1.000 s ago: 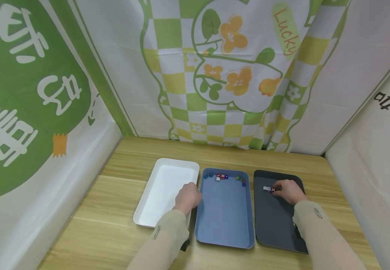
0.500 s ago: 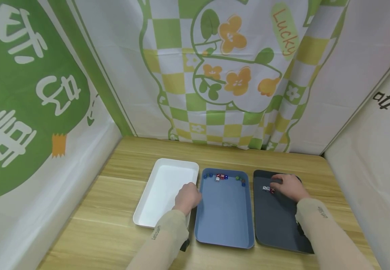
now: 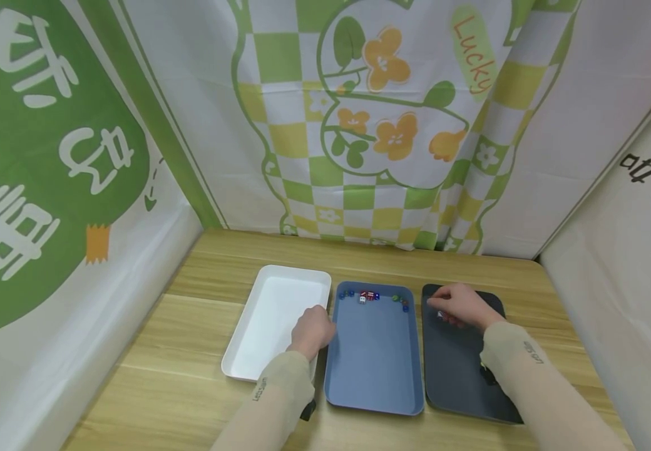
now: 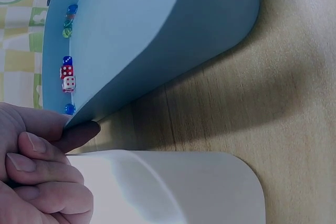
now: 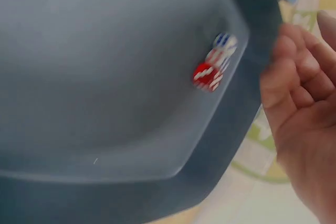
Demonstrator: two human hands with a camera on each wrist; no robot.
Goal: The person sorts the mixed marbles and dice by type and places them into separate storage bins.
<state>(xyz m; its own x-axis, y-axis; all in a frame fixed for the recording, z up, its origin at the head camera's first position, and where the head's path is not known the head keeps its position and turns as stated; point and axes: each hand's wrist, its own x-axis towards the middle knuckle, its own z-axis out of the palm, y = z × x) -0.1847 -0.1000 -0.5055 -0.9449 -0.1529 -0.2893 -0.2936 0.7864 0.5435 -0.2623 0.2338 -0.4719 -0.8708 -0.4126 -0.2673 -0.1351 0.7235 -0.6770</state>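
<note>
My left hand point(image 3: 312, 329) pinches the left rim of the blue tray point(image 3: 375, 360) between thumb and fingers. In the left wrist view its other fingers are folded in. Over the far left part of the dark tray point(image 3: 466, 373) is my right hand point(image 3: 462, 304), which partly covers the dice there in the head view. Its fingers are loosely bent, and nothing shows between them in the right wrist view. A red die point(image 5: 206, 75) and white dice point(image 5: 224, 41) lie touching in a short row beside that tray's wall.
At the far end of the blue tray are red dice point(image 4: 66, 71), a white die point(image 4: 69, 84), small blue pieces point(image 3: 347, 294) and a group of green and blue pieces point(image 3: 400, 300). A white tray point(image 3: 271, 316) stands left on the wooden table point(image 3: 173, 351). A patterned curtain point(image 3: 367, 200) hangs behind.
My right hand has come off the red die, lifted back, then swung left over the dice to the tray's far left. My left hand stays on the blue tray's rim.
</note>
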